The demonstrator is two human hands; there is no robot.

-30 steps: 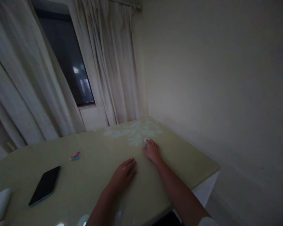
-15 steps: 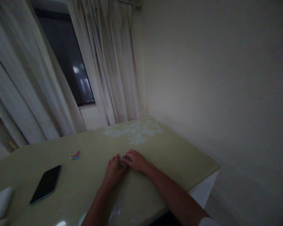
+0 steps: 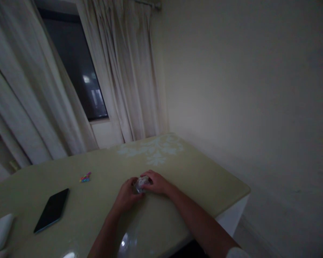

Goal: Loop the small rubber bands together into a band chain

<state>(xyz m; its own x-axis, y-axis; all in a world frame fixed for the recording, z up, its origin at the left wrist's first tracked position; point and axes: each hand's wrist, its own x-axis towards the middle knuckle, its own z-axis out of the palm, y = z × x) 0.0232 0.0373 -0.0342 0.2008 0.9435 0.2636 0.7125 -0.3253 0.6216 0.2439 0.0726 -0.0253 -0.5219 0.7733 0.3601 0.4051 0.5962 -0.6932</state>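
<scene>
A small clear plastic container [image 3: 141,182] with something whitish in it sits on the table between my hands; its exact kind is too small to tell. My left hand [image 3: 127,195] curls around its left side, fingers on the far edge and thumb on the near one. From the right, my right hand [image 3: 155,182] grips the other side with bent fingers. To the left of my hands, a little pile of small multicoloured pieces [image 3: 85,177] lies on the tabletop, touched by neither hand.
The greenish-yellow table [image 3: 204,186] has a pale floral pattern [image 3: 156,150] at its far corner. A black tablet [image 3: 52,210] lies at the left, with a white object [image 3: 0,233] beyond it at the edge of view. A wall [image 3: 244,89] and curtains [image 3: 134,71] stand behind.
My left hand has shifted slightly left and its fingers have opened around the container, so more of the container shows. The right hand has barely moved.
</scene>
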